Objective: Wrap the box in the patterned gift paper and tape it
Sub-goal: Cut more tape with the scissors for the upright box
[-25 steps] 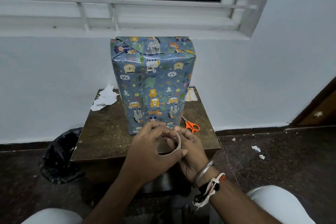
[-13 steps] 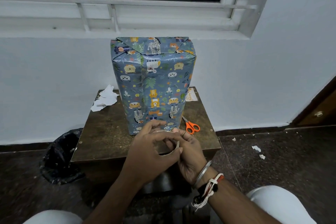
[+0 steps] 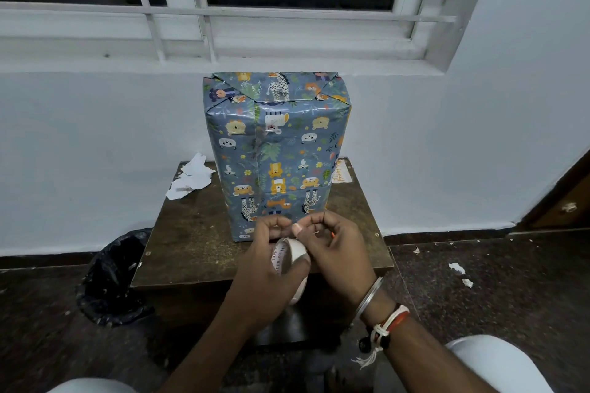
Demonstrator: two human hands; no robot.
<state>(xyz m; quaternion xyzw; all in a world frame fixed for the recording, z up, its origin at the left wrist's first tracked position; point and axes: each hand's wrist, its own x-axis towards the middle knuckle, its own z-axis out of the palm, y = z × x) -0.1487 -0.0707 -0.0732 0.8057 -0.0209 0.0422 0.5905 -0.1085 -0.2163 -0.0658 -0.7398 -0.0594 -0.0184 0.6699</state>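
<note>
Box: a tall box wrapped in blue gift paper printed with cartoon animals (image 3: 277, 150) is stood upright on the small dark wooden desk (image 3: 191, 233), near its middle, with the folded top flaps closed and a taped seam seen down the front.
Tape: a beige roll of adhesive tape (image 3: 289, 260) is held on edge in front of the box's lower part, just above the desk's near edge.
Left hand: the left hand (image 3: 265, 268) is wrapped around the roll, its fingers clamped on it.
Right hand: the right hand (image 3: 335, 249) is kept beside the roll, thumb and fingers pinched together near the roll's top; whether tape is held between them cannot be told.
Scraps: torn white paper pieces (image 3: 191, 175) are left at the desk's far left corner.
Floor: a black bin bag (image 3: 111, 274) is set left of the desk.
</note>
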